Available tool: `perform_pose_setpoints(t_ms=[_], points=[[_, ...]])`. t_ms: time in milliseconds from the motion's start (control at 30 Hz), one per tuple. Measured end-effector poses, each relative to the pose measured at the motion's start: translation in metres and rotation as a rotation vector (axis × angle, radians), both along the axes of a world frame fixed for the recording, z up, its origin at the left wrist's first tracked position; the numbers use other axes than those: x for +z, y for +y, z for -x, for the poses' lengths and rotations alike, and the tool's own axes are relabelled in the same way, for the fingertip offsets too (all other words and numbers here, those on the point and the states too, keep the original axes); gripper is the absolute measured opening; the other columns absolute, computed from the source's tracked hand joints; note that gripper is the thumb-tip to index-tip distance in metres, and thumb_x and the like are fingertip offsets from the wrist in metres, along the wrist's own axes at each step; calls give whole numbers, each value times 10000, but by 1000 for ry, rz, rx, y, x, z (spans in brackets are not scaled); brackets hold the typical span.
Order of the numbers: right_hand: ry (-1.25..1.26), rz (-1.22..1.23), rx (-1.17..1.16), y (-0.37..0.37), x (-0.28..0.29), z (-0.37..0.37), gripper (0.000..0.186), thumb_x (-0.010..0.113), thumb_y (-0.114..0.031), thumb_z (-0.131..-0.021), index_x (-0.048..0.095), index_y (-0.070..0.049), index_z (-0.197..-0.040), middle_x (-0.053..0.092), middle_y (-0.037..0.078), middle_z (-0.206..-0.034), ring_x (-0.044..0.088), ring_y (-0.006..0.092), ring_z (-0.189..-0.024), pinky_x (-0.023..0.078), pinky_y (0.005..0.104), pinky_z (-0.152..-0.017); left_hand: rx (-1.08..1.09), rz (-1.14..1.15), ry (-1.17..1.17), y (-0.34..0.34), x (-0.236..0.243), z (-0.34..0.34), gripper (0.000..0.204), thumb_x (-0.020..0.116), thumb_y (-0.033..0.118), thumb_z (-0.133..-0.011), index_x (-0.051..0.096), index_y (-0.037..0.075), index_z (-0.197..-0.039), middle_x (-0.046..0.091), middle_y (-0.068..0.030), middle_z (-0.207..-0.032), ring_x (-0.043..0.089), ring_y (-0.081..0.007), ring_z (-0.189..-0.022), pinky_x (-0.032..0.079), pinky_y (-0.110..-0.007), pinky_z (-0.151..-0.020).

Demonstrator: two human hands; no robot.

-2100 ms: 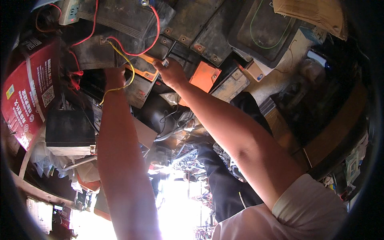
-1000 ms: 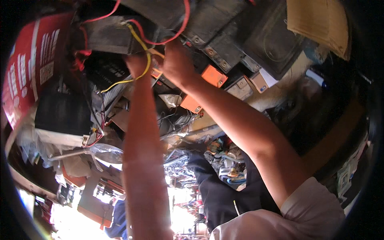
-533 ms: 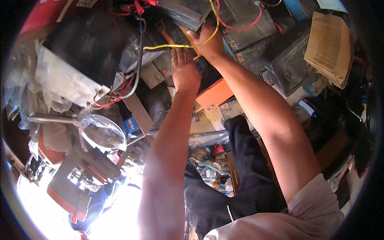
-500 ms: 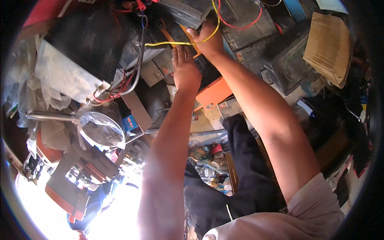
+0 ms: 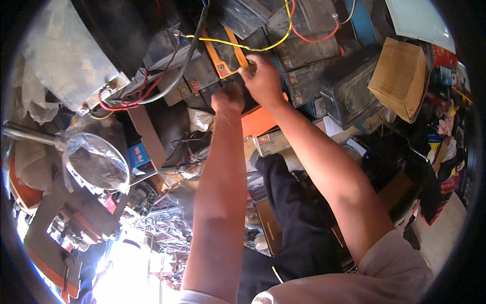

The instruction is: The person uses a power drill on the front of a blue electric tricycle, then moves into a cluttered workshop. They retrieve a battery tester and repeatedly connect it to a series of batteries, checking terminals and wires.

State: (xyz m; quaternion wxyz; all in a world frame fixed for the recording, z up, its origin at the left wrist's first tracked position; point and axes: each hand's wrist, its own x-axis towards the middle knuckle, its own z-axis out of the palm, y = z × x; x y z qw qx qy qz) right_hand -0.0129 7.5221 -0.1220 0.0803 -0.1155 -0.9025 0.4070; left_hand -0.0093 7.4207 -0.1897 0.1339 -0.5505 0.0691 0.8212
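Note:
A dark battery with an orange-yellow edge [image 5: 221,68] and a terminal at its corner lies among other dark batteries. My right hand [image 5: 263,81] is closed on the orange edge at its near right corner, thumb and fingers bent round it. My left hand [image 5: 228,98] reaches down just in front of the same battery. Its fingers point into a dark gap and are mostly hidden. An orange battery cover [image 5: 260,121] lies just nearer than my right hand. A yellow wire [image 5: 253,48] arcs over the orange-edged battery.
Several dark batteries [image 5: 309,78] stand to the right, beside a brown cardboard box [image 5: 397,76]. At left are a large grey-sided unit [image 5: 55,55] with red cables [image 5: 136,101] and a ring-shaped lamp or magnifier [image 5: 98,161] wrapped in plastic. A thick grey cable [image 5: 190,61] hangs close by.
Both hands have come nearer to me, and more of the orange edge shows. The left hand has gone from lying over the battery to reaching down in front of it. The view has shifted.

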Motion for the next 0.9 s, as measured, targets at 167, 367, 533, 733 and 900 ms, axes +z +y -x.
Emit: perform_pose_setpoints(t_ms=[167,367,533,733,900], points=[[-98,-324,233,-15,17,5,676,753,-132,-707,450,31,-1290,492,215,-1131,505,393,-1075,445,460,-897,170,-445,493,2,-26,0,444,283,239,-978,470,35,-1324,535,-172,-1287,524,-329,-1171,430,-458,-1005],[24,-361,563,-27,30,45,564,651,-64,-725,502,-25,-1268,488,209,-1199,509,392,-1106,425,481,-944,142,-410,524,14,-40,7,472,277,306,-1007,440,57,-1372,476,-143,-1395,452,-305,-1284,366,-448,-1091],[-51,-391,653,-41,19,121,238,632,-138,-771,649,4,-961,620,241,-1023,569,371,-1063,470,441,-873,109,-328,169,17,-23,16,402,371,298,-1000,537,59,-1278,567,-134,-1284,544,-302,-1195,477,-478,-1000],[-182,-24,635,-44,-16,149,292,554,-289,-885,684,-44,-974,666,177,-976,627,297,-943,477,402,-819,50,-280,127,16,-11,22,406,397,355,-991,561,95,-1256,588,-109,-1262,556,-292,-1175,477,-486,-992],[-343,-271,600,-35,-32,150,291,557,-307,-881,700,-81,-993,673,154,-978,639,286,-930,491,396,-791,111,-293,133,17,-14,28,454,428,426,-965,559,99,-1251,587,-101,-1266,557,-293,-1173,449,-513,-1002]])
